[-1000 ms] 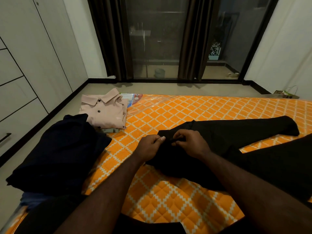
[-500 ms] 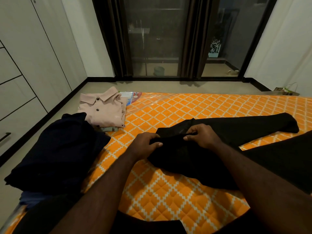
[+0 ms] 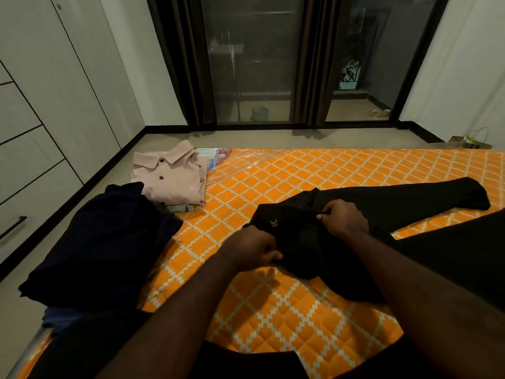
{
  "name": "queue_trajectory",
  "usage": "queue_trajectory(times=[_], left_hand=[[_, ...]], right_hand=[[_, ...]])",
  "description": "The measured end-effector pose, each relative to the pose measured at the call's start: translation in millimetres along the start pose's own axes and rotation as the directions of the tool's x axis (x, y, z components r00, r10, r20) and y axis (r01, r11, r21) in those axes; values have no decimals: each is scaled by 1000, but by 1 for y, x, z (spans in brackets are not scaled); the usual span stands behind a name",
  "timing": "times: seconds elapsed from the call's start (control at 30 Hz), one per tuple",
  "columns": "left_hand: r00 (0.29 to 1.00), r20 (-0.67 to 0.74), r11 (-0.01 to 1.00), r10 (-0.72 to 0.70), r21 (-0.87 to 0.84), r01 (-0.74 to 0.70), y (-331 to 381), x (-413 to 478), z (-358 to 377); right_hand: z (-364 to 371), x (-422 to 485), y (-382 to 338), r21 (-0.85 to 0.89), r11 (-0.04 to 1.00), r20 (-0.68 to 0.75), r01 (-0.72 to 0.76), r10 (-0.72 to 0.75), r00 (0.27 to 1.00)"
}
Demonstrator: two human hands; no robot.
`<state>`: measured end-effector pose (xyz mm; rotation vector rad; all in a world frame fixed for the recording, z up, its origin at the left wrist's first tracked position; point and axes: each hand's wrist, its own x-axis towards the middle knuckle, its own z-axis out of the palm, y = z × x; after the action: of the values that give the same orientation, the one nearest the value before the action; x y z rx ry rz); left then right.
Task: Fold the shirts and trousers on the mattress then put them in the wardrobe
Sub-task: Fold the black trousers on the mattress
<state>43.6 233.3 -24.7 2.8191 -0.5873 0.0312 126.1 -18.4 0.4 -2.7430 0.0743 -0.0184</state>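
Black trousers (image 3: 382,203) lie across the orange quilted mattress (image 3: 273,310), legs running off to the right. My left hand (image 3: 252,248) grips the near end of the waistband. My right hand (image 3: 343,217) pinches the waistband farther along, and a small metal clasp shows between the two hands. A folded pink shirt (image 3: 170,177) rests at the mattress's far left corner on top of another folded garment. A dark navy garment (image 3: 101,242) lies bunched at the left edge.
White wardrobe doors and drawers (image 3: 35,127) line the left wall across a strip of floor. Dark glass sliding doors with curtains (image 3: 273,64) stand beyond the mattress. A clear plastic wrapper (image 3: 218,155) lies by the pink shirt.
My hands have moved apart along the waistband, the left drawing back toward me and the right staying farther out. The waistband is stretched open and the clasp now shows.
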Motion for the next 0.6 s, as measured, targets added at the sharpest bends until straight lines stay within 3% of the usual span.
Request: queue_trajectory(times=[0.1,0.3,0.37,0.47,0.53,0.6], left_hand=[[980,143,982,-139,-108,155,-1,2,17],[939,87,862,-331,-376,339,-2,5,25],[938,84,850,-337,-401,342,2,5,30],[928,-2,813,-372,-483,325,6,6,32],[904,-103,785,-415,-543,299,4,8,31],[873,-165,758,-458,-585,287,-1,9,29]], right_hand=[[-2,1,3,17,999,16,-33,33,999],[-4,0,1,-35,999,-16,-21,21,1000],[-3,-4,-6,-175,980,-133,90,-114,985],[-1,-14,-32,-205,892,-226,403,-444,867],[4,-23,-50,-110,821,-108,560,-570,815],[14,-33,-61,-54,797,93,602,-596,798]])
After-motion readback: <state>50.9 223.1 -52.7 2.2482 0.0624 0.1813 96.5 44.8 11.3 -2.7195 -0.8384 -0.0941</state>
